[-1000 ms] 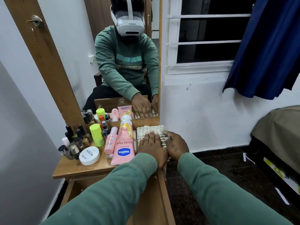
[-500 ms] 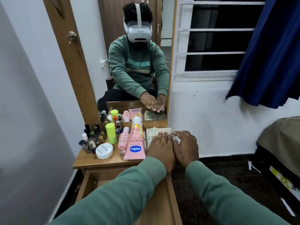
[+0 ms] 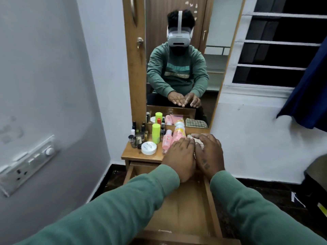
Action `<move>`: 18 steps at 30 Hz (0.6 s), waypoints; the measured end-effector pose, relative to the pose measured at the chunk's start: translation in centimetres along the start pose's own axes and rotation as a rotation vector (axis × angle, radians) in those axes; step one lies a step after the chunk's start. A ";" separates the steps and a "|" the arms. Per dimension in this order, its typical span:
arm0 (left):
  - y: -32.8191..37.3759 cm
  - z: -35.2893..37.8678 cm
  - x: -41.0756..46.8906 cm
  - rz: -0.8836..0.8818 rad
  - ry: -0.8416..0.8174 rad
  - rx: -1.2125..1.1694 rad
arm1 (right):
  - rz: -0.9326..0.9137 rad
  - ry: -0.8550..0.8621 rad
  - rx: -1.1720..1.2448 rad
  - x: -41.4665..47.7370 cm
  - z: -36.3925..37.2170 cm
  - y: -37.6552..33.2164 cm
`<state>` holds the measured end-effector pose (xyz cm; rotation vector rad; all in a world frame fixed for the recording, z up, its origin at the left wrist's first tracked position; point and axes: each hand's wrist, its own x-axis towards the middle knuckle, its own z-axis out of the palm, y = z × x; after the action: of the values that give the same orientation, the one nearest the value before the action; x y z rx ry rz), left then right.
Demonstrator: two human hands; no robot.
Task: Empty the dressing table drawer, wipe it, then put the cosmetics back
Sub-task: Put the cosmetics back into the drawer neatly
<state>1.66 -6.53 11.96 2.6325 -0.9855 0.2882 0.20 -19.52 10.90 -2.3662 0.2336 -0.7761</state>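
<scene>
I count two hands in play: my left hand [image 3: 178, 158] and right hand [image 3: 209, 154] are side by side, thumbs nearly touching, both flat with fingers straight and holding nothing. Just left of the left hand stand one big pink tube [image 3: 179, 134], one small pink bottle [image 3: 167, 139], one lime bottle [image 3: 156, 133] and one white jar [image 3: 149, 148]. Beyond those is a cluster of small dark bottles [image 3: 138, 137], too crowded to count.

Half a second ago both palms pressed the checked cloth [image 3: 192, 136]. The mirror [image 3: 177, 68] now shows them lifted above it, the cloth left folded on the table [image 3: 141, 157].

My hands hide nearly all of the cloth; only a pale edge shows past the fingertips. The drawer [image 3: 177, 209] is pulled open beneath my wrists. A switchboard [image 3: 26, 161] sits far left of the left hand, and a window [image 3: 274, 50] and blue curtain [image 3: 309, 85] are beyond the right.
</scene>
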 end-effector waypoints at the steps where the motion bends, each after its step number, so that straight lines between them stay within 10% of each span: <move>1: -0.7 -0.6 -0.6 -0.009 0.011 -0.006 | -0.020 -0.006 0.014 0.0 0.5 -0.9; 18: -20.5 -10.2 2.0 -0.283 0.315 -0.205 | -0.182 -0.361 -0.096 10.0 9.3 -12.8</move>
<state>15.96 10.55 17.51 2.4021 -0.5047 0.4860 13.42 -8.20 17.69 -2.5927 -0.0991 -0.4119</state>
